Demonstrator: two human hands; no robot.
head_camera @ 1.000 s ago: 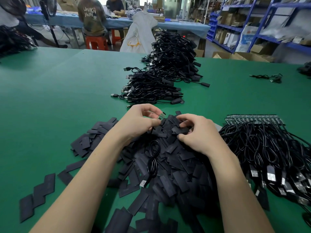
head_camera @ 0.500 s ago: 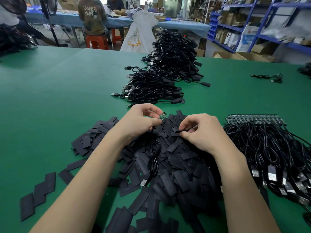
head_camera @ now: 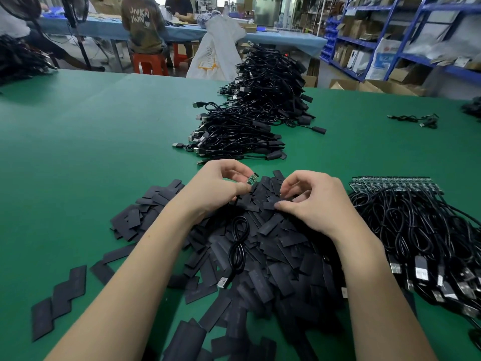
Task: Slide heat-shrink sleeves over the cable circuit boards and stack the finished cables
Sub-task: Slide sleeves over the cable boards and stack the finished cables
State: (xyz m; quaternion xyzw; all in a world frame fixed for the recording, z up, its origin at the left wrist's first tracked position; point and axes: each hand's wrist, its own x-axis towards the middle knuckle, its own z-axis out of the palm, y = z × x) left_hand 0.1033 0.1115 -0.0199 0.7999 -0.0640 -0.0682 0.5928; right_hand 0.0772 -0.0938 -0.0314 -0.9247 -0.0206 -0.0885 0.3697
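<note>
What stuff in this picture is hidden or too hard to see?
All in the head view:
- Right hand: its curled fingers hide whether it has a sleeve from the sleeve pile in its grip.
- Circuit board, pinched by the left hand: its parts are too small to make out.
- Unsleeved cables: cut off by the right edge.
- Finished stack: the far end is tangled, so it cannot be counted.

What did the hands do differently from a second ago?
The right hand let go of the sleeve it was pinching, and its fingers spread over the sleeve pile. The left hand kept pinching the little circuit board. The cable stacks stayed put.
</note>
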